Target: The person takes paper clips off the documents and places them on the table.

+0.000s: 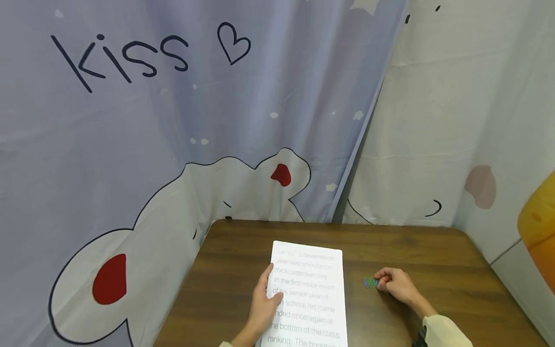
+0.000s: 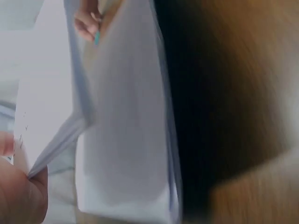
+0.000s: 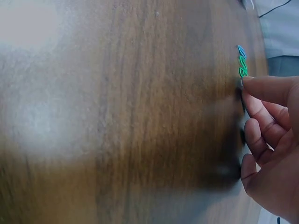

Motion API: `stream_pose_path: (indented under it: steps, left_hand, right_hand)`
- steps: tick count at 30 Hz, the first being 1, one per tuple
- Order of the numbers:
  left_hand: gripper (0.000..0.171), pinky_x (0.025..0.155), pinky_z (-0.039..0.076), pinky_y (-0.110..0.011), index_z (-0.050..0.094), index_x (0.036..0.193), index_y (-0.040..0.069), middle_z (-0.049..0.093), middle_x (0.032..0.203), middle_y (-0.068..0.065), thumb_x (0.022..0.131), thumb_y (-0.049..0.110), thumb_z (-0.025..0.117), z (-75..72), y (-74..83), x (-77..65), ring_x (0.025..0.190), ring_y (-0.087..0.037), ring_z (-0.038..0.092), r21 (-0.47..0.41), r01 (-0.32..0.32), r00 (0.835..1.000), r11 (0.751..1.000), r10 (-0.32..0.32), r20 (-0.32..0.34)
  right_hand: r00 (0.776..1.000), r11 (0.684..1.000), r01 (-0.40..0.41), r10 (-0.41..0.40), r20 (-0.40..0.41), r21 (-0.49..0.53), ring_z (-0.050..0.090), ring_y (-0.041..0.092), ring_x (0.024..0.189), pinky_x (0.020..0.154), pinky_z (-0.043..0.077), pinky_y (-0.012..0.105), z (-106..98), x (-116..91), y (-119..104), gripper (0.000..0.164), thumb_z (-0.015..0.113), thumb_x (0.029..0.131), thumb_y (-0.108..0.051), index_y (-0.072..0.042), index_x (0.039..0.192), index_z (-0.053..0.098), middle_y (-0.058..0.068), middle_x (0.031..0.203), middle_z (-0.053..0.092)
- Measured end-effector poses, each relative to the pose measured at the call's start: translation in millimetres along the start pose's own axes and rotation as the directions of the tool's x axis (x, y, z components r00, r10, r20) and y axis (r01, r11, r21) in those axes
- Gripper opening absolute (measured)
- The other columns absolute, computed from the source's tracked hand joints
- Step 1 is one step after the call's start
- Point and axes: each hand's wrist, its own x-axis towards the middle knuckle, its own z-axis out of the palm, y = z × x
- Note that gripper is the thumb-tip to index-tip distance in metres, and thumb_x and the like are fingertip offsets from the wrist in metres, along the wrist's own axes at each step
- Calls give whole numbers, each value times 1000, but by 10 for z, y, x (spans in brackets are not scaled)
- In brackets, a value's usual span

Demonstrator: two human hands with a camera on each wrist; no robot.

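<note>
Printed sheets of paper [image 1: 310, 289] in a stack are held by my left hand [image 1: 263, 304] at their left edge, thumb on top and fingers underneath. In the left wrist view some sheets [image 2: 46, 84] are lifted and bent in the left hand [image 2: 21, 191], apart from other paper [image 2: 131, 116] below. On the table to the right lies a short row of blue and green paper clips [image 1: 370, 283]. My right hand [image 1: 399, 285] pinches at the row's right end. In the right wrist view its thumb and finger meet at the last clip, mostly hidden, beside the green clips [image 3: 242, 65].
The brown wooden table [image 1: 243, 236] carries the paper and the clips. Behind it hangs a printed curtain [image 1: 260, 96], and a pale curtain [image 1: 412, 144] hangs at the right. An orange-yellow shape [image 1: 539, 221] is at the far right.
</note>
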Motion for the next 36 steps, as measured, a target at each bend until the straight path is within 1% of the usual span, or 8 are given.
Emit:
stream_pose_path:
  steps: [4,7,12,19,22,26,32,36]
  left_hand:
    - [86,85,60,-25,32,165,9,60,143,-24,88,-13,62,-224,-52,90,107,-27,69,43,9,999,999,-11,44]
    - [85,92,57,-22,33,165,9,56,151,-24,88,-13,62,-440,-73,151,118,-31,67,69,15,998,998,-20,64]
    - [82,102,48,-15,37,163,5,48,160,-23,87,-15,62,-878,-105,225,137,-34,57,103,34,998,994,-39,46]
    - [77,91,53,-16,39,163,8,48,161,-23,92,-15,61,-1505,-87,345,128,-26,61,108,128,991,986,-130,18]
    - [76,91,51,-15,38,164,11,46,163,-20,95,-12,60,-1716,-91,382,128,-27,59,174,139,990,975,-142,3]
    - [76,92,49,-16,37,165,13,43,165,-19,96,-9,59,-1907,-149,403,129,-28,57,271,148,989,951,-151,-9]
    - [77,92,49,-16,34,166,11,40,167,-21,97,-10,58,-2044,-284,419,134,-31,54,297,179,983,938,-180,-26]
    - [77,107,48,-31,32,166,11,38,168,-21,97,-9,59,-2102,-314,447,139,-34,51,346,189,981,919,-189,-34]
  right_hand:
    - [1000,1000,-25,25,-3,-9,55,7,72,66,44,21,-12,-16,26,24,80,82,-2,0,105,75,1,83,69]
    - [999,999,-32,32,-13,-21,55,8,72,66,44,22,-22,-27,41,25,82,81,-3,0,105,75,0,83,68]
    - [999,999,-46,46,-24,-21,56,7,71,64,44,22,-34,-54,72,25,82,79,-2,-1,103,75,0,81,68]
    - [998,999,-50,50,-39,-1,56,8,70,63,44,22,-63,-99,115,29,82,76,-1,0,105,75,1,81,68]
    - [998,999,-52,52,-36,-2,56,8,70,63,44,22,-68,-100,123,31,82,76,-1,1,106,75,1,81,68]
    - [998,998,-56,56,-30,-12,56,8,70,63,44,22,-65,-102,122,31,83,76,-1,0,107,76,1,81,69]
    - [998,998,-59,58,-30,-38,57,10,74,66,44,22,-69,-102,137,31,84,75,-4,-3,106,77,0,81,69]
    - [998,997,-64,63,-26,-36,57,10,75,66,44,22,-55,-103,160,32,85,74,-4,-4,106,77,-1,81,69]
